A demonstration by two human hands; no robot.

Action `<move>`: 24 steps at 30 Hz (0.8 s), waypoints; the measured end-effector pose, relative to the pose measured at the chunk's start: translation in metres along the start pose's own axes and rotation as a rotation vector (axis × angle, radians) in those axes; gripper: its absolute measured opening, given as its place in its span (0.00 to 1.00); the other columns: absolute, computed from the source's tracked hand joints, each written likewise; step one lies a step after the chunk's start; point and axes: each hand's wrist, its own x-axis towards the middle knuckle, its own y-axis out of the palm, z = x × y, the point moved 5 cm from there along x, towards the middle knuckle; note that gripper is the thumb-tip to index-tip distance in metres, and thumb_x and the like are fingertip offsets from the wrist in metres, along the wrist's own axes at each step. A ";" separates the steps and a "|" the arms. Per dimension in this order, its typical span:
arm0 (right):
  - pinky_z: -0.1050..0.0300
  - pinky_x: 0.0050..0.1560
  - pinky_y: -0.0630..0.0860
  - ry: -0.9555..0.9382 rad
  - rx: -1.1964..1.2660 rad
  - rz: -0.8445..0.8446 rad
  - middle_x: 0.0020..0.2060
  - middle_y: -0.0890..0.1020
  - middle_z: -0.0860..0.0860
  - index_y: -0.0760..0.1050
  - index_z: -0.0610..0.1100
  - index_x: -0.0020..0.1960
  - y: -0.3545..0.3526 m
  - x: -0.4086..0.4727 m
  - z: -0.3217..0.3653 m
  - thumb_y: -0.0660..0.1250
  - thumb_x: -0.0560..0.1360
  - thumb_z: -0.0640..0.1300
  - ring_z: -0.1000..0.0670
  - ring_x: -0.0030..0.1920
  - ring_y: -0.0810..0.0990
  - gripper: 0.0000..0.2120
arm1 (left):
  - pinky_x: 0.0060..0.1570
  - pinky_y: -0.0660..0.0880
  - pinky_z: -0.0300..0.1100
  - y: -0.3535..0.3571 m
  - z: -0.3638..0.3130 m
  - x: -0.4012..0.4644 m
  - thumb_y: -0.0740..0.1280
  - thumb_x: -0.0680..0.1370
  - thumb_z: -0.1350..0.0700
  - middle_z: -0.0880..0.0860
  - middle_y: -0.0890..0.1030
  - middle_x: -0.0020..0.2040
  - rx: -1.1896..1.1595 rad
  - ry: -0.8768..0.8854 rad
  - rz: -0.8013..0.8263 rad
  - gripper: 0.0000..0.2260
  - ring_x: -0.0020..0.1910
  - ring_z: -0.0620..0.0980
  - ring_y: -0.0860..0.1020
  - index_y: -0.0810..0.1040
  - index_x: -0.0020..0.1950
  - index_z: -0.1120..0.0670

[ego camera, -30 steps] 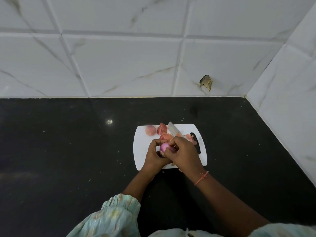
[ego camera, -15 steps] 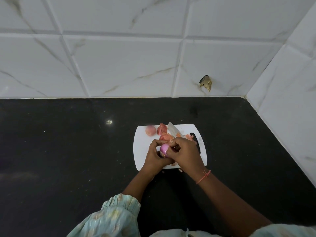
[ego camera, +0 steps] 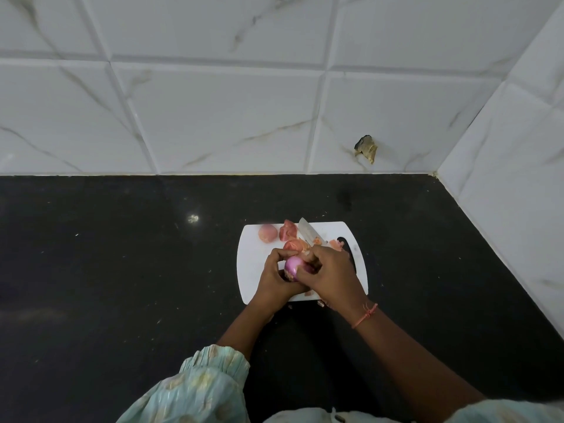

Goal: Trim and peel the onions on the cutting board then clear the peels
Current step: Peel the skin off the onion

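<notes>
Over the near half of the white cutting board [ego camera: 253, 270], a purple onion [ego camera: 293, 266] is held between both hands, its skin partly off and glossy. It looks slightly egg-shaped, with the long axis running roughly from the board's far side toward the person, but the fingers cover both ends, so which end is root and which is top cannot be told. The left hand [ego camera: 276, 277] cups it from the left with curled fingers wrapped around it. The right hand [ego camera: 331, 271] closes on it from the right, thumb pressed to its surface, and also grips a knife [ego camera: 307, 232] whose blade sticks out past the knuckles toward the board's far edge, tip pointing away and a little left. At the board's far left corner lies a pale peeled onion [ego camera: 268, 232], and just right of it sit reddish peels [ego camera: 289, 230], more of them tucked close against the fingers. Small scraps [ego camera: 319, 303] lie just off the board's near edge. The board rests on a black counter [ego camera: 122, 270], backed by a white tiled wall [ego camera: 213, 117] with a chipped hole [ego camera: 365, 147] beyond the board's far right.
</notes>
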 end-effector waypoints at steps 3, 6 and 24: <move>0.58 0.47 0.80 -0.013 -0.024 -0.013 0.41 0.83 0.51 0.81 0.43 0.48 0.001 0.000 0.001 0.74 0.71 0.46 0.54 0.43 0.81 0.09 | 0.58 0.80 0.45 0.000 0.001 0.001 0.82 0.65 0.61 0.48 0.78 0.63 0.010 -0.003 0.006 0.31 0.60 0.50 0.79 0.73 0.63 0.49; 0.62 0.43 0.76 -0.012 -0.025 -0.020 0.36 0.80 0.54 0.79 0.45 0.42 0.000 0.000 0.000 0.71 0.73 0.44 0.56 0.39 0.79 0.04 | 0.59 0.80 0.45 0.001 0.003 0.001 0.82 0.66 0.62 0.49 0.77 0.64 -0.004 -0.018 0.008 0.32 0.61 0.50 0.79 0.72 0.64 0.50; 0.64 0.49 0.78 -0.002 -0.001 0.004 0.46 0.84 0.53 0.82 0.46 0.54 0.001 0.002 -0.003 0.75 0.71 0.46 0.56 0.46 0.80 0.12 | 0.56 0.81 0.43 0.001 0.002 0.002 0.81 0.67 0.63 0.49 0.77 0.63 -0.015 -0.003 -0.002 0.29 0.59 0.51 0.79 0.73 0.63 0.51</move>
